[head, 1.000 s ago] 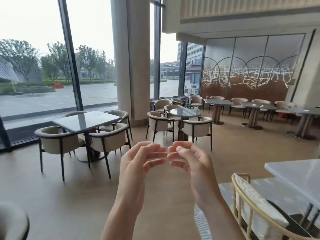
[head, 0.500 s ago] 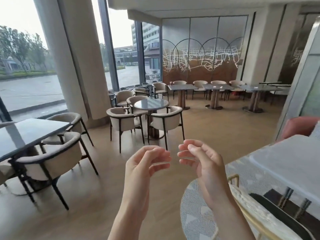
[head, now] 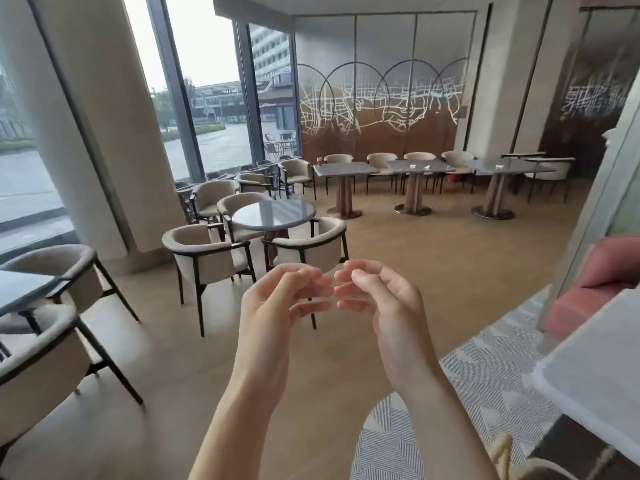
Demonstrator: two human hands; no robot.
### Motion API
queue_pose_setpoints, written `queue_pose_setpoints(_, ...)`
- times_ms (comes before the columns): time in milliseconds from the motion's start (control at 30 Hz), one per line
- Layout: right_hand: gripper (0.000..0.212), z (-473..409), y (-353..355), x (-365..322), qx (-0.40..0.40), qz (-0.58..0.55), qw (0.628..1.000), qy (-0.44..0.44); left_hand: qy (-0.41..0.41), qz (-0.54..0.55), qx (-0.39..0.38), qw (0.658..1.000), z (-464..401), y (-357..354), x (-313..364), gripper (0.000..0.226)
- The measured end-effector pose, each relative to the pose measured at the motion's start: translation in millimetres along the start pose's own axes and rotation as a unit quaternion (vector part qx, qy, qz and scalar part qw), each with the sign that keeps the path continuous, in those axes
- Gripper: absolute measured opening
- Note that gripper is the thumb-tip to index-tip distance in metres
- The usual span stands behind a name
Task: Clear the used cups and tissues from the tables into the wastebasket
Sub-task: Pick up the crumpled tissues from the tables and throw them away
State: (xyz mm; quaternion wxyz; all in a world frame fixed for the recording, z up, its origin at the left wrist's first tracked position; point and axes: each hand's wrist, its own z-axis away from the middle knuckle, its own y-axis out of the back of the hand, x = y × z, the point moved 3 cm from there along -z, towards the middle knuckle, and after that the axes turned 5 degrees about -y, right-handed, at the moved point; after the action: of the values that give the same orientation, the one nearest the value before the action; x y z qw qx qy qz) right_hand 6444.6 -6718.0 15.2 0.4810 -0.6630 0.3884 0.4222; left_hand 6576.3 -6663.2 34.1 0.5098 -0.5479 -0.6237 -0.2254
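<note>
My left hand [head: 277, 306] and my right hand [head: 384, 306] are raised in front of me, fingers loosely curled and fingertips almost meeting, with nothing in them. Far across the room stand three square grey tables. The left one [head: 346, 169] bears a small dark cup [head: 319, 161] at its left edge. Small white items [head: 412, 165], too small to tell apart, lie on the middle table [head: 420, 169]. Another white item [head: 498, 167] sits on the right table [head: 505, 170]. No wastebasket is in view.
A round grey table [head: 273, 213] ringed by beige armchairs [head: 207, 258] stands just ahead. More armchairs [head: 41, 358] are at the near left beside a wide column [head: 86, 116]. On the right are a patterned rug [head: 485, 375], a white tabletop [head: 595, 372] and a red seat [head: 595, 299].
The view has swung to the right, bringing the far row of square tables toward the centre. My hands stay raised in front of me, fingertips a little closer together.
</note>
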Motion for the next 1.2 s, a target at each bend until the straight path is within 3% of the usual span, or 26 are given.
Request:
queue_pose_setpoints(233,0.016,-171,37,35,0.03,0.015,0.999,-0.014,0.036,0.019,-0.007,0.999,-151,-32,-98,0.026)
queue_pose_setpoints(567,0.015,-470,20,58,-0.02,0.049,0.998,0.016,0.001,0.028,0.003,1.0,-429,-57,-198,0.03)
queue_pose_setpoints(767,0.015,-621,20,77,-0.044,0.035,0.998,0.019,-0.013,-0.012,0.012,1.0,-567,-75,-249,0.016)
queue_pose_setpoints(1033,0.015,-825,52,146,-0.097,0.023,0.995,-0.028,-0.021,-0.055,0.093,0.994,-728,-102,-360,0.02)
queue_pose_setpoints(1200,0.015,-962,83,151,-0.133,0.027,0.99,-0.049,-0.022,-0.059,0.142,0.988,-841,-152,-420,0.018)
